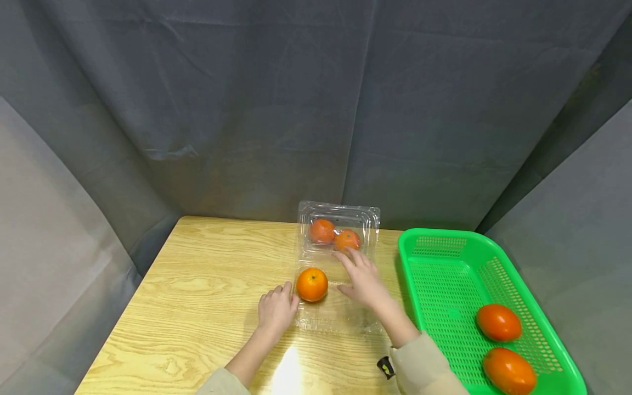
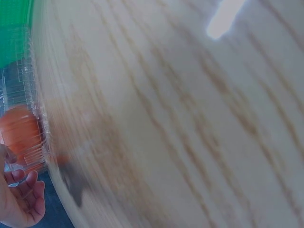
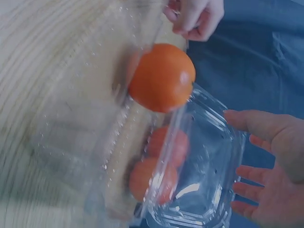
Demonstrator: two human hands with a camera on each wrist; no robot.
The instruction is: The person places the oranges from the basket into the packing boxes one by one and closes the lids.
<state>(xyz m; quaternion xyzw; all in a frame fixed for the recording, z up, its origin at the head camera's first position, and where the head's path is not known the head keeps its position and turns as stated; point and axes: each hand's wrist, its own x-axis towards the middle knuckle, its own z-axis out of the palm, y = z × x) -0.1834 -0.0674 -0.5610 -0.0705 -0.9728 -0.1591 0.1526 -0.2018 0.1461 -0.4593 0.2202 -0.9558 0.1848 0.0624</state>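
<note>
While the left hand point(image 1: 277, 308) curls at the left edge of the clear box point(image 1: 340, 319), hold unclear, the right hand point(image 1: 364, 281) is spread, empty; steadying that edge should keep the orange point(image 1: 312, 285), lower centre of the frame, from rolling.

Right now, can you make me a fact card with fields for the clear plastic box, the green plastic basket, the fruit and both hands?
Box: clear, rectangular, plastic, open on the yellowish wooden table
Near fruit: one round orange fruit, between the hands
Far fruit: two round orange-red fruits, at the box's far part
Left hand: at the box's left edge, grip unclear
Right hand: fingers spread, holding nothing
Basket: right of the box, two oval orange-red fruits inside
</note>
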